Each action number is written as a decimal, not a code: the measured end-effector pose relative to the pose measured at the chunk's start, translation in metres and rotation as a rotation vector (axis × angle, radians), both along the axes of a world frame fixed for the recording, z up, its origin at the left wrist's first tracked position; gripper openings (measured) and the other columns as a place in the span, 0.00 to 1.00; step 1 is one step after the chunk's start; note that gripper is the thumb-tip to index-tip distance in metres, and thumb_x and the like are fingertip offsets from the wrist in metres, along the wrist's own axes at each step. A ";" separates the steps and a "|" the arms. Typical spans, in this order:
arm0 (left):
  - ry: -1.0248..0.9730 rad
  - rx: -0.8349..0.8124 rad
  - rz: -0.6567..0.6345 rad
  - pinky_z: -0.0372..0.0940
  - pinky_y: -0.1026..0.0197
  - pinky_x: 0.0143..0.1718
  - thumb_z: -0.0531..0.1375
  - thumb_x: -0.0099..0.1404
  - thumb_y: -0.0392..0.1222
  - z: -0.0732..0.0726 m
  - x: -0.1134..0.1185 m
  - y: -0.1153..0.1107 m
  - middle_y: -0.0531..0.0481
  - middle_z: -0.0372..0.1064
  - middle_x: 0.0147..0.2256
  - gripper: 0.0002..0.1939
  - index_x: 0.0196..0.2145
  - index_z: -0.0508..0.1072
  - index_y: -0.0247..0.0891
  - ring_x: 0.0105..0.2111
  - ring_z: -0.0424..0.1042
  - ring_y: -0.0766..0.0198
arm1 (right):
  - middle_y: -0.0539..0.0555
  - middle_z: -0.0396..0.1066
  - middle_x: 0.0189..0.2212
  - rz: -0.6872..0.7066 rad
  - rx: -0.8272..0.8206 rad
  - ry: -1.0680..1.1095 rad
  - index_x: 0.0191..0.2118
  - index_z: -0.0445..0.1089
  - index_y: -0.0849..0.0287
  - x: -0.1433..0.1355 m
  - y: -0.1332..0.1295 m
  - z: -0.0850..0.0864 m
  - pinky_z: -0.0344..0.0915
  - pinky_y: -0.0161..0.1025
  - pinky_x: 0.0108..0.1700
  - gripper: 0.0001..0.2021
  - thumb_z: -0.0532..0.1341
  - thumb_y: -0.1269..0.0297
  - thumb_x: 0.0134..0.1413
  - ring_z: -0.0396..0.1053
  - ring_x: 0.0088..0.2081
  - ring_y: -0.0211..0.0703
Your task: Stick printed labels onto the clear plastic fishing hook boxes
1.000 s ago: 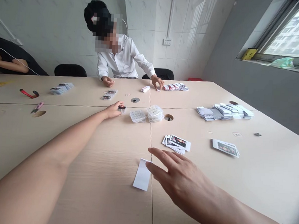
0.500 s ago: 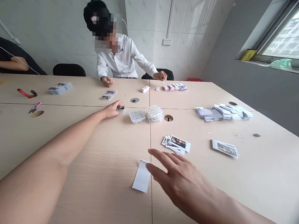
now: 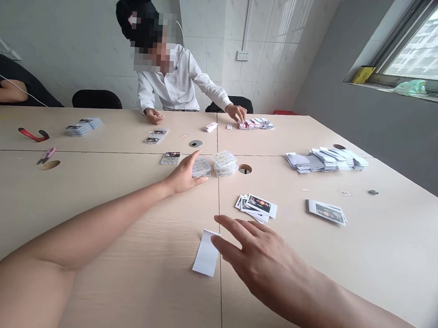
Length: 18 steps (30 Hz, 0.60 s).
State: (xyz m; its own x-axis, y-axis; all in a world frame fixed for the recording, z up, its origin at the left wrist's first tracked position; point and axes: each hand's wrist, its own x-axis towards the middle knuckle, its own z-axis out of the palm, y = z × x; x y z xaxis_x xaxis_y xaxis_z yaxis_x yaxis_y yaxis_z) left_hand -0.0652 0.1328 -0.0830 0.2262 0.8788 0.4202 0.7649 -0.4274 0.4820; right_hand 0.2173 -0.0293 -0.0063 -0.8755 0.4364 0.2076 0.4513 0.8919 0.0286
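Several printed cards (image 3: 256,207), writing (image 3: 259,203) illegible.

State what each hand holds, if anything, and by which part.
The right hand holds nothing, open by the white slip. The left hand spreads at the left side of the left clear boxes; whether it grips them cannot be told.

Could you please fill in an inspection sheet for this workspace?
Surface: pale table with round holes.
Things: clear boxes nearest the left hand; white slip at the right hand.
Clutter: red-and-black item, pink tool, printed cards, paper stacks.
Hands: both open, fingers spread; contact unclear.
Cables: white cords on two people.
Surroundings: black chairs, wall socket, window.
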 end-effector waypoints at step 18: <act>-0.081 -0.047 0.140 0.68 0.39 0.55 0.62 0.71 0.45 0.017 0.008 0.003 0.40 0.65 0.61 0.22 0.60 0.68 0.39 0.56 0.69 0.48 | 0.68 0.68 0.60 -0.001 0.008 -0.012 0.59 0.68 0.64 0.002 0.001 0.000 0.74 0.45 0.38 0.22 0.52 0.82 0.61 0.76 0.45 0.52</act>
State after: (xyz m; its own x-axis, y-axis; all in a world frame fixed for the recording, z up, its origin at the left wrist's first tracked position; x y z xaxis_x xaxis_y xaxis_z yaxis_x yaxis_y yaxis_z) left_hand -0.0569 0.1355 -0.0662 0.0673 0.9186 0.3894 0.7733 -0.2947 0.5615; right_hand 0.2191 -0.0282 -0.0058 -0.8776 0.4351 0.2010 0.4514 0.8914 0.0413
